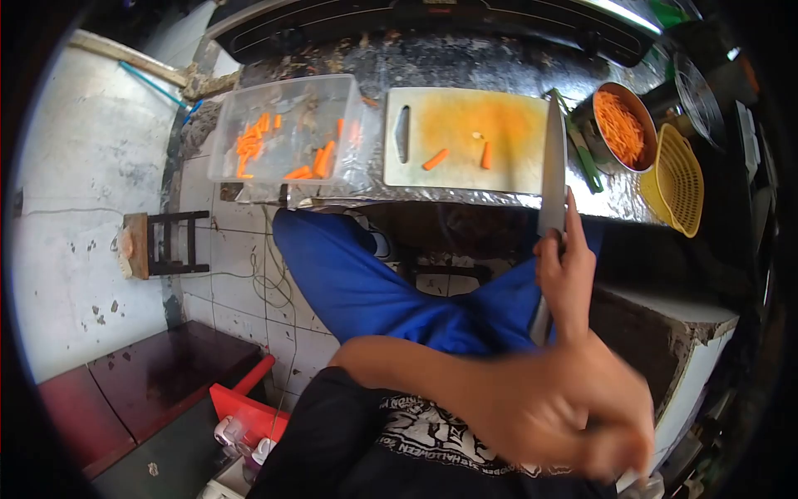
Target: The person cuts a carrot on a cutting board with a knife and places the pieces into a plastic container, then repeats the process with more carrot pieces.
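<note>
My right hand (569,266) is wrapped around a large kitchen knife (554,166), its blade pointing away from me past the right end of the cutting board. My left hand (611,453) is crossed over my right forearm, low on the right; motion blur smears its fingers. On the white cutting board (465,179), stained orange, lie two carrot pieces (435,159) and a small pale bit. Beside the board's right edge is a green-handled tool (584,154), partly hidden by the knife. The clear plastic tub (283,87) to the left contains several carrot pieces (249,145).
A pot (600,104) of shredded carrot (619,129) stands right of the board, with a yellow basket (680,183) against it. A black stove (432,25) runs along the back. Down on the left are a small stool (179,241) and a red chair-like object (241,407).
</note>
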A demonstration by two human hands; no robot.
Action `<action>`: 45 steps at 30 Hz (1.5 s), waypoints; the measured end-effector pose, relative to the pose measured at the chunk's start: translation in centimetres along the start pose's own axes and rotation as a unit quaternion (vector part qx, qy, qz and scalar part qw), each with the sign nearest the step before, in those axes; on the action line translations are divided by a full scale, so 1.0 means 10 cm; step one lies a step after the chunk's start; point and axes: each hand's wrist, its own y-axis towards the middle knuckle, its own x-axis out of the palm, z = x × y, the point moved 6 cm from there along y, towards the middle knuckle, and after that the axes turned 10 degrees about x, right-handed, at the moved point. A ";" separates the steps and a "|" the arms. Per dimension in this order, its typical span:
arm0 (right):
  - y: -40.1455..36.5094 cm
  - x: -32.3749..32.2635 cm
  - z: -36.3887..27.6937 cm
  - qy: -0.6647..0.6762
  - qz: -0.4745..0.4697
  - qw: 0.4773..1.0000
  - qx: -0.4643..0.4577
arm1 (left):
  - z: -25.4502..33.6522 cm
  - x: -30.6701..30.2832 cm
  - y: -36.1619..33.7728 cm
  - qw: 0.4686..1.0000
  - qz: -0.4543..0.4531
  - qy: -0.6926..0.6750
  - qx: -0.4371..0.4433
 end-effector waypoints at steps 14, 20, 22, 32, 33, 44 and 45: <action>0.07 0.39 -0.29 -0.055 -0.092 0.992 -0.062 | -0.03 -2.32 -0.31 0.563 0.010 0.825 -0.059; 0.13 0.45 -0.29 -0.068 -0.104 0.990 -0.066 | -0.10 -2.38 -0.35 0.562 0.028 0.826 -0.035; 0.15 0.45 -0.31 -0.059 -0.108 0.990 -0.071 | -0.11 -2.37 -0.34 0.553 0.036 0.832 -0.027; 0.12 0.50 -0.41 -0.128 -0.097 0.981 -0.107 | -0.11 -2.39 -0.34 0.565 0.052 0.822 -0.056; 0.13 0.50 -0.42 -0.133 -0.100 0.980 -0.107 | -0.11 -2.39 -0.33 0.564 0.057 0.822 -0.058; 0.13 0.53 -0.42 -0.159 -0.112 0.976 -0.100 | -0.10 -2.43 -0.34 0.558 0.067 0.825 -0.050; 0.13 0.52 -0.42 -0.152 -0.118 0.977 -0.090 | -0.10 -2.43 -0.34 0.556 0.065 0.827 -0.054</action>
